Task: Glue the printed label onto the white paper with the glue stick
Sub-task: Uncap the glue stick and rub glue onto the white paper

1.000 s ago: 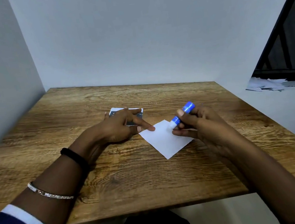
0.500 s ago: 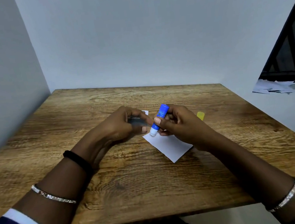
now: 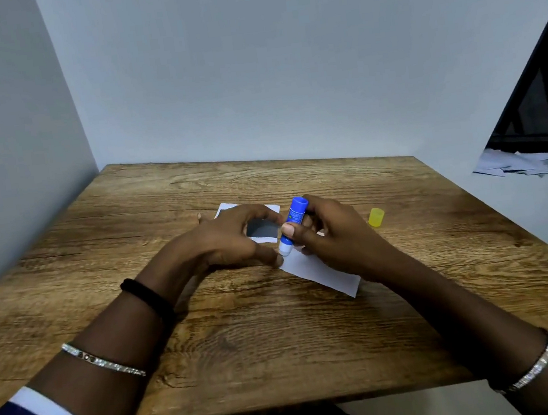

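Note:
A blue glue stick [image 3: 294,222] stands nearly upright in my right hand [image 3: 330,231], its white tip pressed on the left corner of the white paper [image 3: 325,273] in the middle of the wooden table [image 3: 248,348]. My left hand [image 3: 224,239] lies spread beside it, a fingertip holding down that same corner. Under my left hand lies the printed label [image 3: 263,231], a white slip with a dark grey patch, mostly hidden by my fingers.
The glue stick's yellow cap [image 3: 376,217] lies on the table to the right of my right hand. Walls close the table's left and far sides. Loose papers [image 3: 519,161] lie on a ledge beyond the right edge.
My right hand brought the glue stick from the paper's far edge to its left corner and stood it more upright. The yellow cap came into view. My left hand stayed over the label.

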